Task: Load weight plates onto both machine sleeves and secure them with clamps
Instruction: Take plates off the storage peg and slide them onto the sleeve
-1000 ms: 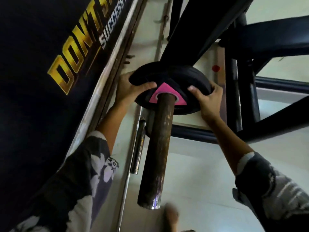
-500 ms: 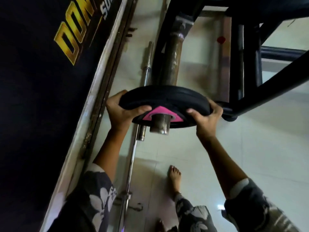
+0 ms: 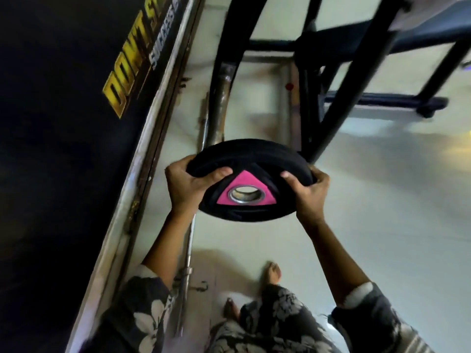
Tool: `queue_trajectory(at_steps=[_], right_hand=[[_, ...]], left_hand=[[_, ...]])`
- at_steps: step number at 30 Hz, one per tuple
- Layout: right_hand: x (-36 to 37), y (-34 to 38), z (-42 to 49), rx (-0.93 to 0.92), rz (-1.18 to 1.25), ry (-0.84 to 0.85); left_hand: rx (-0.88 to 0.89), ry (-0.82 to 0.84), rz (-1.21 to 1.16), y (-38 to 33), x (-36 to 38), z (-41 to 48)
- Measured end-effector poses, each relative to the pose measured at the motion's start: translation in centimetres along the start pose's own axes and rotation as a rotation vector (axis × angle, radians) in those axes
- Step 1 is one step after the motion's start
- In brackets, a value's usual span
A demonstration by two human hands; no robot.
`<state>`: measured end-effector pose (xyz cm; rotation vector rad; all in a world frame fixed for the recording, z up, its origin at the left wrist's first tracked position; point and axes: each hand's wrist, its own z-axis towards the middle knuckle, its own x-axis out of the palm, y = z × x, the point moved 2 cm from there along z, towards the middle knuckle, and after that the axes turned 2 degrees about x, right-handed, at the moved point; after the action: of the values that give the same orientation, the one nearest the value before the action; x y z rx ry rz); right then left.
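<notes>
I hold a black weight plate (image 3: 254, 159) with a pink triangle and a steel-ringed centre hole at chest height. My left hand (image 3: 187, 186) grips its left rim and my right hand (image 3: 307, 191) grips its right rim. The hole is empty; floor shows through it. The rusty machine sleeve (image 3: 219, 108) runs up and away behind the plate, its near end hidden by the plate. No clamp is in view.
A black wall banner with yellow lettering (image 3: 63, 123) fills the left. A barbell (image 3: 187, 253) lies on the pale tiled floor along the wall. Black machine frame bars (image 3: 339, 98) and a padded bench (image 3: 420, 34) stand at the upper right. My bare feet (image 3: 271, 272) are below.
The plate has slid back along the sleeve and come off its end; the hole that held the sleeve is now empty. Both hands kept their grip.
</notes>
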<state>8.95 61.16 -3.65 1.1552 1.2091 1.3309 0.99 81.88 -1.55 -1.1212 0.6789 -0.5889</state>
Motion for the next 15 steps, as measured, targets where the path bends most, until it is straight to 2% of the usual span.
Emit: queue_trajectory(at_steps=[6,15], right_hand=[[-12.0,9.1,-0.9,-0.074,-0.055,-0.074],[-33.5,18.6,2.2,-0.268,-0.158,-0.271]], left_hand=[[0.108,0.038,-0.036,-11.3,7.9,-4.3],[0.214,0.068,-0.150,-24.7,26.6,-9.3]])
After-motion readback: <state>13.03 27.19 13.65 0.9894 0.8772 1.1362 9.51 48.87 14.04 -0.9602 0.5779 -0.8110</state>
